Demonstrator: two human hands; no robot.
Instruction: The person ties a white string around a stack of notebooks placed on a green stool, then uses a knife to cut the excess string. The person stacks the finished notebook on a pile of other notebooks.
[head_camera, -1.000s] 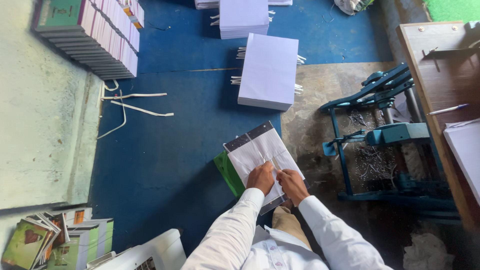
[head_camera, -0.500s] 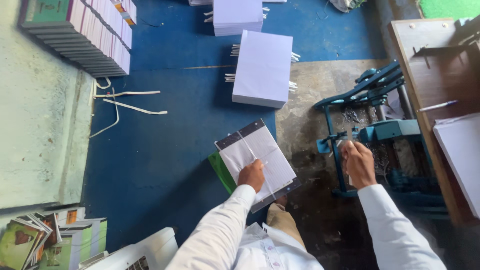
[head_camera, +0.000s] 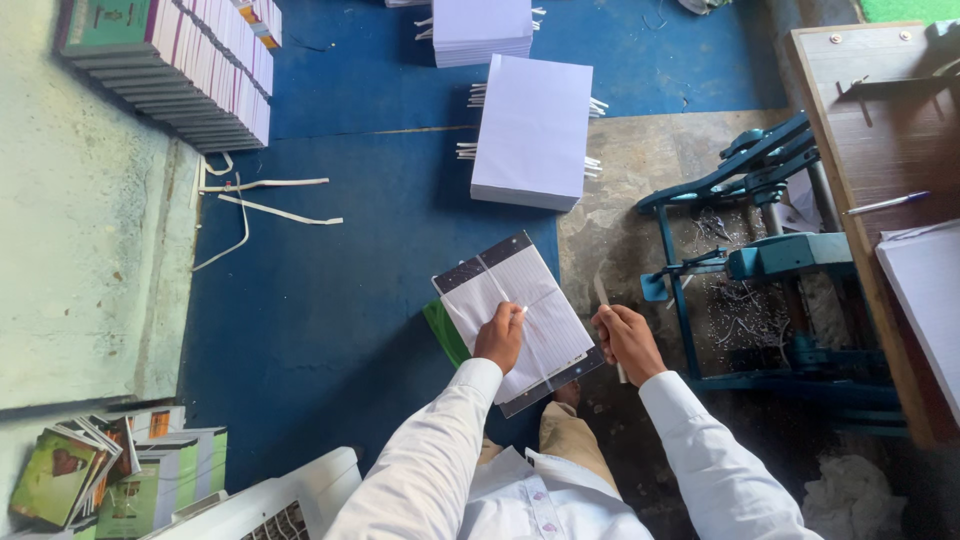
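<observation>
A pad of ruled white sheets (head_camera: 535, 300) with dark strips at both ends lies tilted over my lap, a green cover (head_camera: 443, 335) showing under its left edge. My left hand (head_camera: 499, 336) grips the pad near its lower left, thumb and fingers on the top sheet. My right hand (head_camera: 628, 342) is just right of the pad, closed around a thin pale strip (head_camera: 602, 294) that sticks out above and below the fist. Both arms wear white sleeves.
Two stacks of white sheets (head_camera: 530, 130) (head_camera: 483, 30) sit ahead on the blue floor mat. A long book stack (head_camera: 190, 70) is far left, with loose white strips (head_camera: 270, 200) below it. A blue metal machine (head_camera: 760, 260) and a wooden table (head_camera: 880, 140) with a pen (head_camera: 885, 203) stand right. Booklets (head_camera: 100, 480) lie bottom left.
My right hand left the pad, reached to the blue machine at right, and has come back beside the pad holding a thin strip. My left hand stayed on the pad.
</observation>
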